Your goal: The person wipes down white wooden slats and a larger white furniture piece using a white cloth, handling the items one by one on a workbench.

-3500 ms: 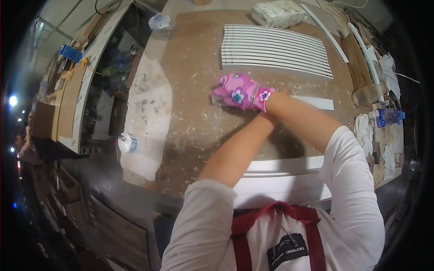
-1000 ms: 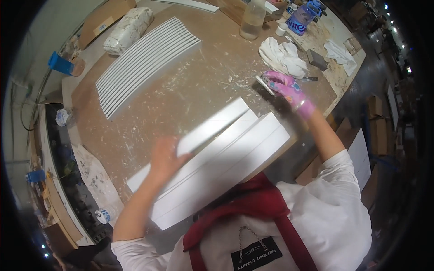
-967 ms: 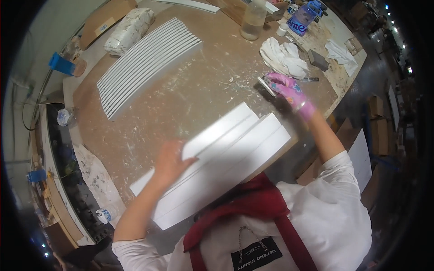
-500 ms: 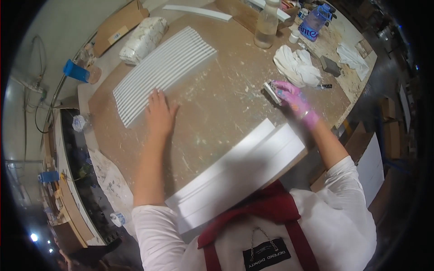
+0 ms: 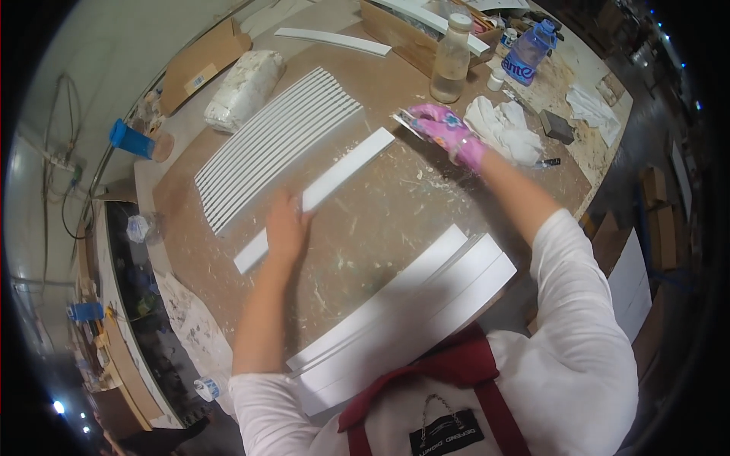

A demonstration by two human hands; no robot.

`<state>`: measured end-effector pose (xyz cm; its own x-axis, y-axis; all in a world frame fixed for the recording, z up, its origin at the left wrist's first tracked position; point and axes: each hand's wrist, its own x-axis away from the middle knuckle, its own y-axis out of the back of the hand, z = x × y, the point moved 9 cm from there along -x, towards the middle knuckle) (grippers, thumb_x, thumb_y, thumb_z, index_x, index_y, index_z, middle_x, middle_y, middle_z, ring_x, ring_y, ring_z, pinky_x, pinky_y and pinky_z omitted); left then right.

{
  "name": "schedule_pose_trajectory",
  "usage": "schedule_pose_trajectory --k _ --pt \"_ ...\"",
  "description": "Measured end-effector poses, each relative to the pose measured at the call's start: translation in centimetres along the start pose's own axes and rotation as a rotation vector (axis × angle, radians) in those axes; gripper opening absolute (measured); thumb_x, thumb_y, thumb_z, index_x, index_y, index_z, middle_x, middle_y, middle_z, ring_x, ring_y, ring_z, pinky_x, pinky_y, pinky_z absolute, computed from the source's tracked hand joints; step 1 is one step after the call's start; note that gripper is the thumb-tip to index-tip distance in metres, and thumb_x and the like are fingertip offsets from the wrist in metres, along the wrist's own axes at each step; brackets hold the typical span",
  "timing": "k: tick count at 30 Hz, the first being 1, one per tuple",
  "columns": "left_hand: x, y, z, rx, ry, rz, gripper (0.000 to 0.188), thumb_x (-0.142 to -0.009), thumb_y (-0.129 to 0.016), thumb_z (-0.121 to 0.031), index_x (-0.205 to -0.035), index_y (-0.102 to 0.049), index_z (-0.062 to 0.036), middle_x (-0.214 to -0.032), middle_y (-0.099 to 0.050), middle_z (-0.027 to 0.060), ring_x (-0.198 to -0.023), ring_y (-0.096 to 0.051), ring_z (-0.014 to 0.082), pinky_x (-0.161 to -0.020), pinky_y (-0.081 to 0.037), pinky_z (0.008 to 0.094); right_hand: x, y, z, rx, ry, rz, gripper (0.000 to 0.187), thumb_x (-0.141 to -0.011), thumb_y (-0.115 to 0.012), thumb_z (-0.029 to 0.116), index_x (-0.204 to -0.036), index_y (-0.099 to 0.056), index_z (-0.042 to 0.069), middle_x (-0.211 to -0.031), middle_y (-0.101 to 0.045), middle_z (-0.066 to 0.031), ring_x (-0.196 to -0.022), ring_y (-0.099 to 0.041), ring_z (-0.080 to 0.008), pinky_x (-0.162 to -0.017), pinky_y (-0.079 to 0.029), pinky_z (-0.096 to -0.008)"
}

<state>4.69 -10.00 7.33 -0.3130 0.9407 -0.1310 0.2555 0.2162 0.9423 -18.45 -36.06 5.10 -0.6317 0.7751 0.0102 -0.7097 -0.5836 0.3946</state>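
Note:
A single white strip (image 5: 348,169) lies slanting across the middle of the brown worktop. My bare left hand (image 5: 284,232) is closed round it near its left part, hiding a stretch of it. Beyond it rests a row of similar narrow white strips (image 5: 281,137), side by side. My right hand (image 5: 447,135), in a pink patterned glove, grips a thin flat tool (image 5: 409,124) with a pale edge, its exact kind partly hidden by the fingers. The tool is just past the strip's right end. Close to me, several wider white boards (image 5: 403,319) lie along the near edge.
A crumpled white cloth (image 5: 506,131) and a grey block (image 5: 557,127) are right of the glove. Behind stand a glass bottle (image 5: 450,64), a blue-tinted plastic bottle (image 5: 528,55) and a cardboard box (image 5: 395,38). A wrapped white bundle (image 5: 245,90) sits at far left.
One white strip now lies apart from the row, under my left hand, which has moved toward me. My right hand has moved left and away from me with the flat tool.

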Motion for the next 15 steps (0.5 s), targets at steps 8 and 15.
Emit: schedule_pose_trajectory --k 8,15 --pt "3.8 -0.2 -1.3 -0.004 -0.037 -0.119 0.041 -0.076 -0.069 -0.018 -0.11 -0.058 0.0004 -0.108 -0.056 0.0157 -0.098 -0.053 0.0353 -0.084 -0.044 0.0406 2.4 -4.6 1.7 0.404 0.003 0.06 0.043 -0.086 -0.052 0.035 -0.122 -0.053 0.013 -0.11 -0.06 -0.0159 -0.102 -0.058 -0.0325 -0.091 -0.044 -0.0366" --pt "4.4 -0.7 -0.4 -0.024 -0.04 -0.087 0.041 -0.074 -0.071 -0.023 -0.106 -0.06 0.0004 -0.106 -0.058 0.0167 -0.097 -0.055 0.0347 -0.083 -0.044 0.041 7.6 -2.2 8.9 0.475 0.072 0.273 0.036 -0.087 -0.054 0.027 -0.117 -0.057 0.008 -0.108 -0.06 -0.0153 -0.1 -0.057 -0.0306 -0.09 -0.043 -0.0376"
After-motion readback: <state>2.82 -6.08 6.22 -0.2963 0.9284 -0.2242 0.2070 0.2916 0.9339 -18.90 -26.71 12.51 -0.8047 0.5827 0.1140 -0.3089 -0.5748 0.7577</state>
